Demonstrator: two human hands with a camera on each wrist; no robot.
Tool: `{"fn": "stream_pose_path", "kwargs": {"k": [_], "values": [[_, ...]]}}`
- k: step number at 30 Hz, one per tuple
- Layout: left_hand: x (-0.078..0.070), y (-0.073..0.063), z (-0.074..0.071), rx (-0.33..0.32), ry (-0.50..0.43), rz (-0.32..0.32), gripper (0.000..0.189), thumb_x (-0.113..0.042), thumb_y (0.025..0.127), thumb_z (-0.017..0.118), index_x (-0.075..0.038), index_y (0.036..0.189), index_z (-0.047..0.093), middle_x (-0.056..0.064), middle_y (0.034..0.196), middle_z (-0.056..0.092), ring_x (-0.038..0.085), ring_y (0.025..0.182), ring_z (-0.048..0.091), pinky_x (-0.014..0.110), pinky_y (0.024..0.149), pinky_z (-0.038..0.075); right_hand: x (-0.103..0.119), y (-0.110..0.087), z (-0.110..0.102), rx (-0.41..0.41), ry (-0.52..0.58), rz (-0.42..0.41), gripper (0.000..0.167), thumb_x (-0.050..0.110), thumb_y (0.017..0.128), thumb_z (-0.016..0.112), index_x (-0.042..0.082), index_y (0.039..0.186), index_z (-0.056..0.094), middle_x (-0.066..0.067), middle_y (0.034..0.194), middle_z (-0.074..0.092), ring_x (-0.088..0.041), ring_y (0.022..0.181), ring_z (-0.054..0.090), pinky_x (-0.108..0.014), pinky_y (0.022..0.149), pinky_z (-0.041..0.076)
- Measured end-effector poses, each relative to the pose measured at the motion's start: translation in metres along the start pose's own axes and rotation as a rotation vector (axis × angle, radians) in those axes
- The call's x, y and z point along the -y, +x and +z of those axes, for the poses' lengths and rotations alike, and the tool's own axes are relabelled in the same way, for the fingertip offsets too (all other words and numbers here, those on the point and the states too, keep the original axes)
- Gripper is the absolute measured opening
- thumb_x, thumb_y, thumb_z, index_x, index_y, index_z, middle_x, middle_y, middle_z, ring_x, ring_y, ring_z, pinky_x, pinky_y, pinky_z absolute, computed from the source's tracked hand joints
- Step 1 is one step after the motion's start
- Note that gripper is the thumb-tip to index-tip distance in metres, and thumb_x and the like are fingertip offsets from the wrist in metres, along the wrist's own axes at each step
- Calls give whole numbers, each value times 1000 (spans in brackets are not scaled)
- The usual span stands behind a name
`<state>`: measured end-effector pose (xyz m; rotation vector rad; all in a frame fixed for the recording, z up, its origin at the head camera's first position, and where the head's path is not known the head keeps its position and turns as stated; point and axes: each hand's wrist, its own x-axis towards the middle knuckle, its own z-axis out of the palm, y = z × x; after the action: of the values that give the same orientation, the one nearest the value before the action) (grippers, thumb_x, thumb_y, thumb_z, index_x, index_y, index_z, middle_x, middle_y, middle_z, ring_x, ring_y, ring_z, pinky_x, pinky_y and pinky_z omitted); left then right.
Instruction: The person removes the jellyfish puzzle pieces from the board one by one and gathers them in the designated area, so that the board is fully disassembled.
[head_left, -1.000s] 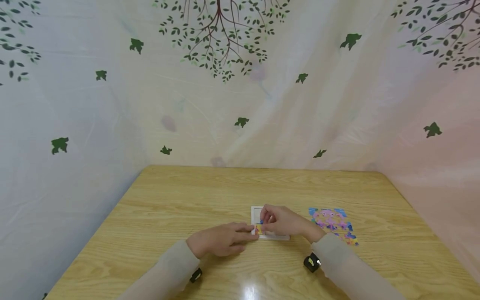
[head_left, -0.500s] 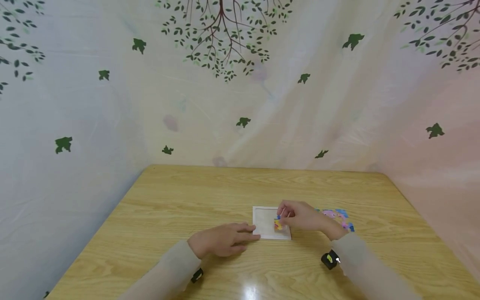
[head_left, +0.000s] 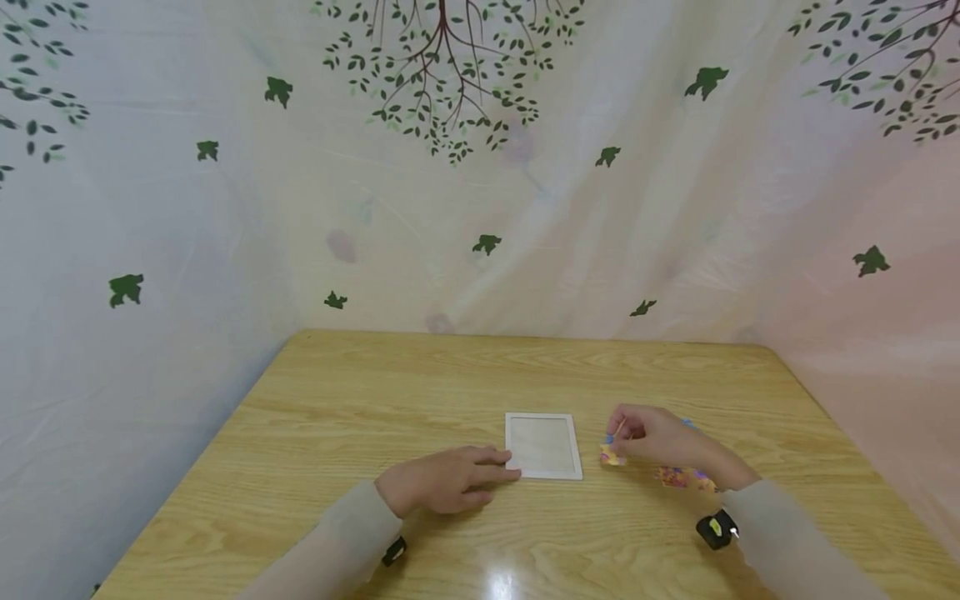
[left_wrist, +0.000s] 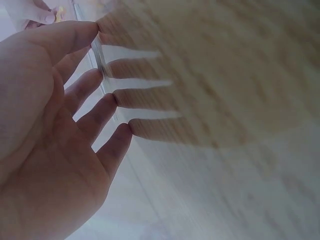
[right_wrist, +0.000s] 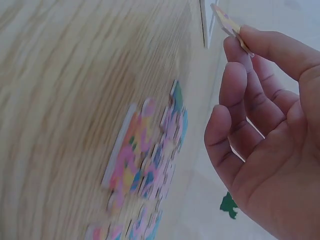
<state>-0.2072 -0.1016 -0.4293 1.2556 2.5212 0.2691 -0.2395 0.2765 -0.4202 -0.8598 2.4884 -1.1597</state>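
Note:
My right hand [head_left: 654,435] pinches a yellow jigsaw puzzle piece [head_left: 611,457] with a bit of blue, between thumb and fingertips. It hangs over the table just right of a white puzzle frame [head_left: 577,454]. In the right wrist view the piece [right_wrist: 227,21] is seen nearly edge-on. My left hand [head_left: 450,480] lies flat with its fingers spread, fingertips at the frame's left edge. Thumb and fingers of the left hand [left_wrist: 65,107] look straight or slightly bent in the left wrist view. Several colourful puzzle pieces [right_wrist: 132,150] lie below my right hand, partly hidden by it in the head view.
The wooden table [head_left: 390,383] reaches back to a cloth curtain [head_left: 420,192] printed with branches and leaves. Orange and purple puzzle pieces [head_left: 672,477] lie by the right wrist. A black wrist camera [head_left: 717,530] hangs under the right sleeve.
My right hand has moved rightward with the yellow puzzle piece, out of the frame and past its right edge, leaving the frame's inside bare. The left hand has stayed in place.

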Motion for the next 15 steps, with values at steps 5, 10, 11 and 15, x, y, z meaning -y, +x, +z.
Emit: {"fn": "stream_pose_path", "kwargs": {"k": [5,10,11,15], "values": [[2,1,2,-5,6,5,49,-24,110,52,-26,158,46,1,165,39,23,154,32,38,124,29,-5,-12,-6,-4,5,37,16,14,98,72,3,105,62,0,81,62,-6,69,54,-23,62,48],[2,2,3,-7,7,16,49,-23,110,52,-25,158,46,2,165,39,24,154,32,38,124,29,-15,-22,-9,3,-10,49,17,14,98,72,2,104,61,3,79,59,-5,68,53,-21,59,46],[2,2,3,-7,6,16,49,-23,110,52,-25,158,47,2,165,39,24,154,32,38,124,29,-17,-24,-10,13,1,50,17,13,98,71,2,104,61,2,79,60,-6,67,54,-21,58,46],[2,1,2,-3,-7,7,49,-24,110,52,-26,158,47,2,165,39,24,154,31,38,124,29,-22,-31,-11,39,18,60,16,10,99,69,1,107,59,0,84,64,-7,71,58,-21,61,49]]}}
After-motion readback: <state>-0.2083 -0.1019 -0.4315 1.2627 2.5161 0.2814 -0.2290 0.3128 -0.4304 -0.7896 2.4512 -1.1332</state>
